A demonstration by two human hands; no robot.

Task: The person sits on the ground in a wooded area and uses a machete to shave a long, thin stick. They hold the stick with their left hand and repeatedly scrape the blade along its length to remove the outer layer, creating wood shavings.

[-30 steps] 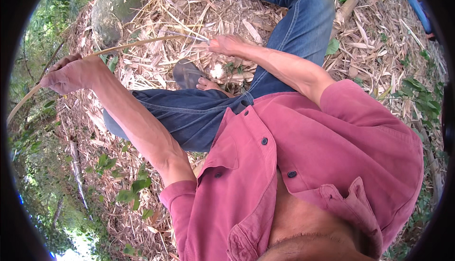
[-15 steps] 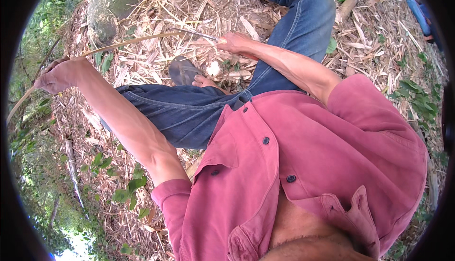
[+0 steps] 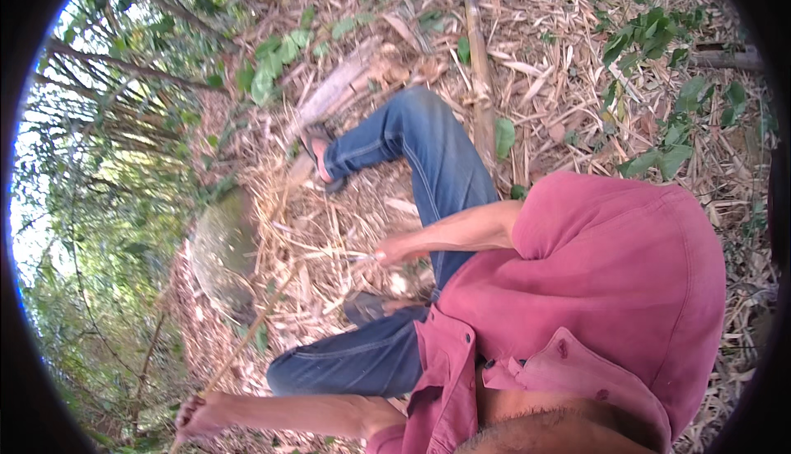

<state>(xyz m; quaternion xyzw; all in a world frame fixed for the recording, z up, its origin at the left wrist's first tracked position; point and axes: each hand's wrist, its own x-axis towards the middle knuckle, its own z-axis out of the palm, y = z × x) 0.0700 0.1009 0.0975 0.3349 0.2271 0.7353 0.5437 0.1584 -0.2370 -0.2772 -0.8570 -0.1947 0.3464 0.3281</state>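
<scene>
Strip (image 3: 248,337), long and pale, runs just beside the boulder (image 3: 221,256), on the side toward my left knee (image 3: 288,370). My left hand (image 3: 200,415), below the boulder, is closed around it. My right hand (image 3: 394,250), right of the boulder, is closed; blur hides what it grips. Risk, in my judgement: uneven pull could split the strip; a slipping grip could let its edge cut me.

The left arm (image 3: 301,414) stretched out long, away from the body, and the left hand (image 3: 200,418) had its fingers curled in. The right arm (image 3: 461,229) reached out less far, with the right hand (image 3: 397,249) closed, well apart from the other hand
</scene>
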